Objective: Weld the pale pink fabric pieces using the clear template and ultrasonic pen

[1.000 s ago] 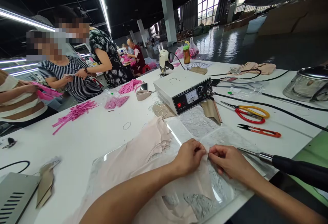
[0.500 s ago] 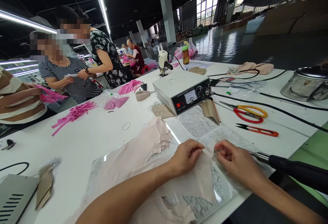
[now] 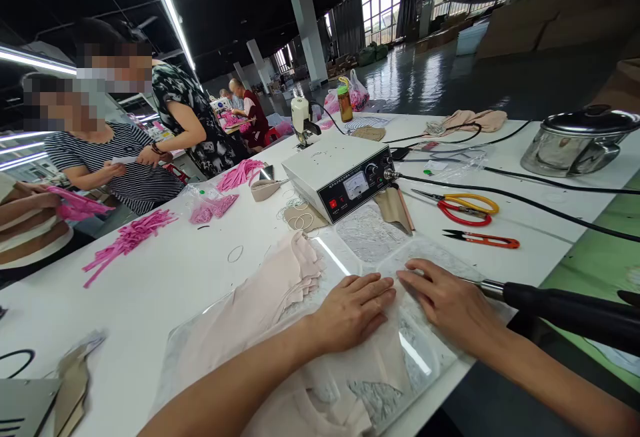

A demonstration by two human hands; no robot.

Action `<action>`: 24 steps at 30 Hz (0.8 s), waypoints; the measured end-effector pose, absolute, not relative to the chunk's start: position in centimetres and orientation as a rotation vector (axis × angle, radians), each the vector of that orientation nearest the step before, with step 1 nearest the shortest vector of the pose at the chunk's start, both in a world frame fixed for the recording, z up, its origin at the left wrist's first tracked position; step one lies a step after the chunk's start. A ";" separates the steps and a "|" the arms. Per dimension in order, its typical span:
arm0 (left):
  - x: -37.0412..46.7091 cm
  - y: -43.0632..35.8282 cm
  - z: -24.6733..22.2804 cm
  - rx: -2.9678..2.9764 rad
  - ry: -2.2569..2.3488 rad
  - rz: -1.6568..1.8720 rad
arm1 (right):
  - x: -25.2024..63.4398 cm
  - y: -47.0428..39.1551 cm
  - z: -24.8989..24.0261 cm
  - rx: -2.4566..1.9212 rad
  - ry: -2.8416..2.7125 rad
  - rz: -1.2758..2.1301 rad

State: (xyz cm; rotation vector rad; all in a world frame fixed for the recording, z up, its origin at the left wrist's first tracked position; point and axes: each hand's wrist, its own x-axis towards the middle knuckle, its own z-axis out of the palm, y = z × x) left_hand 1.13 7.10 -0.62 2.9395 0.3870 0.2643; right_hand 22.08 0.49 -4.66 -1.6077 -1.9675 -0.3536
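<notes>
My left hand (image 3: 354, 312) lies palm down on pale pink fabric (image 3: 387, 357), its fingers stretched out flat. Just to its right, my right hand (image 3: 443, 293) has its fingers extended and apart, with the fingertips at the fabric's upper right edge. Beneath both is a clear sheet (image 3: 430, 350) on the white table. A layered stack of pale fabric (image 3: 270, 283) lies beyond my left forearm. The black handle (image 3: 565, 310) of a tool with a metal shaft sits beside my right wrist; its tip is hidden by that hand.
A control box (image 3: 340, 170) stands ahead, with cables running right. Yellow-and-red-handled scissors (image 3: 467, 209), orange snips (image 3: 483, 239) and a lidded glass pot (image 3: 570, 143) are at the right. Pink strips (image 3: 133, 237) lie at the left, where people stand.
Both hands have gone from pinched fingers at the fabric's edge to extended fingers. My left hand now rests flat on the fabric. The camera view has shifted to the right.
</notes>
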 end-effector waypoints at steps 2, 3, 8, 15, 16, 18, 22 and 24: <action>1.3 7.6 -0.3 2.969 0.283 0.198 | 22.0 0.3 -4.9 -1.578 -2.001 -0.436; 1.3 7.8 -0.1 2.973 0.245 0.164 | 22.0 0.3 -5.0 -1.583 -2.005 -0.468; 1.6 8.2 0.1 2.919 0.256 0.021 | 21.9 0.5 -5.3 -1.619 -2.002 -0.501; 1.3 8.6 0.3 2.772 0.293 -0.023 | 21.9 0.4 -5.3 -1.637 -1.988 -0.456; 1.4 8.6 0.4 2.751 0.297 -0.014 | 21.9 0.4 -5.3 -1.640 -1.982 -0.444; 1.6 8.5 0.6 2.712 0.333 0.016 | 21.8 0.4 -5.4 -1.650 -1.971 -0.427; 1.9 8.2 0.4 2.695 0.393 0.082 | 21.7 0.4 -5.4 -1.666 -1.961 -0.425; 1.8 8.2 0.1 2.708 0.372 0.086 | 21.7 0.4 -5.3 -1.672 -1.959 -0.438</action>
